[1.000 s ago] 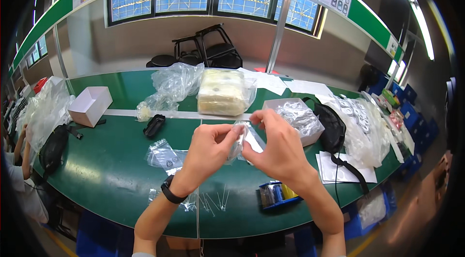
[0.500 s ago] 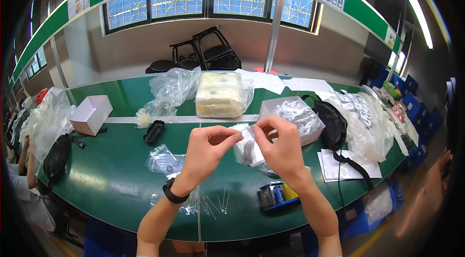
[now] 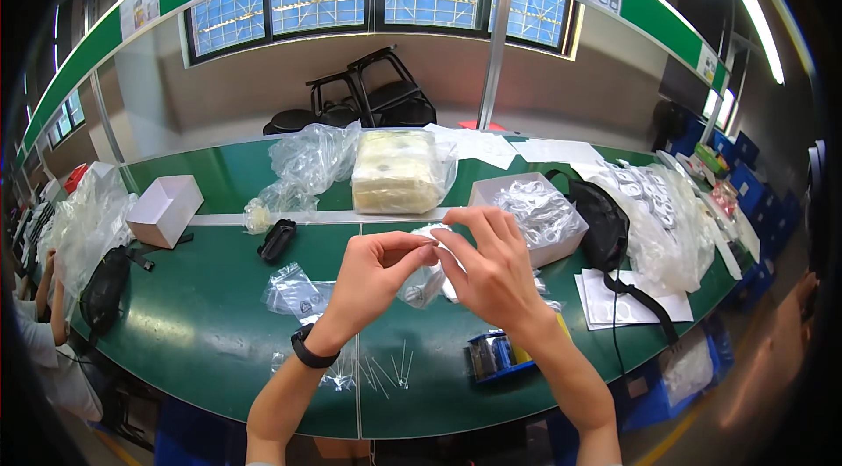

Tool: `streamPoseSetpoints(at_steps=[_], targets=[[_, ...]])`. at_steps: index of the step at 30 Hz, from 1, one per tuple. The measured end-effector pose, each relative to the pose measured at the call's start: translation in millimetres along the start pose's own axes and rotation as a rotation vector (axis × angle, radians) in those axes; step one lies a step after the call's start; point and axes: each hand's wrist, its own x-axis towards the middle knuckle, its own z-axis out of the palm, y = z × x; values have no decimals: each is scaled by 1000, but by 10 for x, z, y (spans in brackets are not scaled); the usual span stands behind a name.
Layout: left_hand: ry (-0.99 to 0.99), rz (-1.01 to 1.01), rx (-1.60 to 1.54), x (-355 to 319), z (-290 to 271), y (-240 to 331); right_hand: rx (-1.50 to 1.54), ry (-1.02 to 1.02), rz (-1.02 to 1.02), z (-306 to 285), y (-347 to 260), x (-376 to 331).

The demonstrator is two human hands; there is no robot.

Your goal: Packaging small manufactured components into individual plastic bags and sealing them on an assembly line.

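My left hand [image 3: 379, 277] and my right hand [image 3: 488, 268] meet above the middle of the table. Each pinches at the top of a small clear plastic bag [image 3: 423, 290] with something whitish in it, which hangs below and behind the fingers. The exact grip points are partly hidden by my fingers. Just right of my left wrist, several thin wire-like pins [image 3: 386, 371] lie on the green table [image 3: 219, 317]. Flat clear bags [image 3: 294, 290] rest left of my left forearm. By my right forearm sits a blue tray [image 3: 502, 356] with dark and yellow pieces.
A white box of white parts [image 3: 539, 211] stands behind my right hand, beside a black pouch [image 3: 599, 225]. A plastic-wrapped block [image 3: 399, 175] lies at the back. Left are an empty white box [image 3: 165, 210] and a black case [image 3: 277, 240]. Another person's arm [image 3: 53, 295] shows far left.
My right hand has moved left, and its fingers now meet those of my left hand. The clear bag has shifted left and slightly down with them.
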Motion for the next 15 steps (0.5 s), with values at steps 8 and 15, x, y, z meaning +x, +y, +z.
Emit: streamPoseSetpoints(at_steps=[8,15], targets=[[-32,110,303,-86,44,147,-32,-94,-170,-52,42,72],[-16,122,345,-138,96,161,-57,-93,-215,-35,51,35]])
